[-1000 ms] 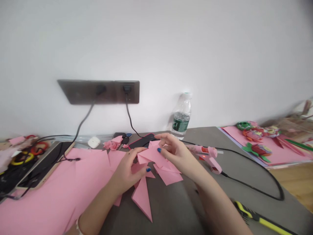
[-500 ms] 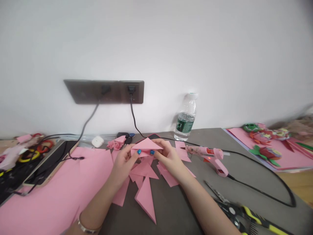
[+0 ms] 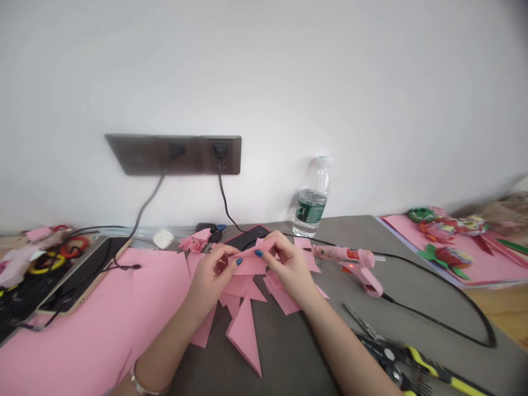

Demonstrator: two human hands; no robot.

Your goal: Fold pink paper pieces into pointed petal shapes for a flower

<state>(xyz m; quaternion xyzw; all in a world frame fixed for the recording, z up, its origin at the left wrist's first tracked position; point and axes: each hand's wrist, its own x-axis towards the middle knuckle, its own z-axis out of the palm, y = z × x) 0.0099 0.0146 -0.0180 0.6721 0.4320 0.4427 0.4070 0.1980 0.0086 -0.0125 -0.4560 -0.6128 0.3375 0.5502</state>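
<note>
Between both hands is a pink sheet of paper (image 3: 249, 266), folded along its upper edge and held above the table. My left hand (image 3: 214, 275) pinches its left end between thumb and fingers. At the other end, my right hand (image 3: 286, 264) grips the fold, its blue-nailed thumb on the near face. Under the hands lie several pink paper pieces, among them a folded pointed one (image 3: 245, 335) nearest me and a square-edged one (image 3: 281, 291) to the right. The fingers behind the paper are partly hidden.
A large pink sheet (image 3: 94, 330) and a phone (image 3: 82, 275) lie at left. To the right are a pink glue gun (image 3: 357, 267) with its cable, and yellow-black pliers (image 3: 396, 357). A water bottle (image 3: 311, 203) stands by the wall. Paper flowers (image 3: 451, 258) rest far right.
The paper's raised triangular point no longer shows; a folded edge with a flat panel hanging below it now faces me. Both hands have shifted slightly and still hold the paper.
</note>
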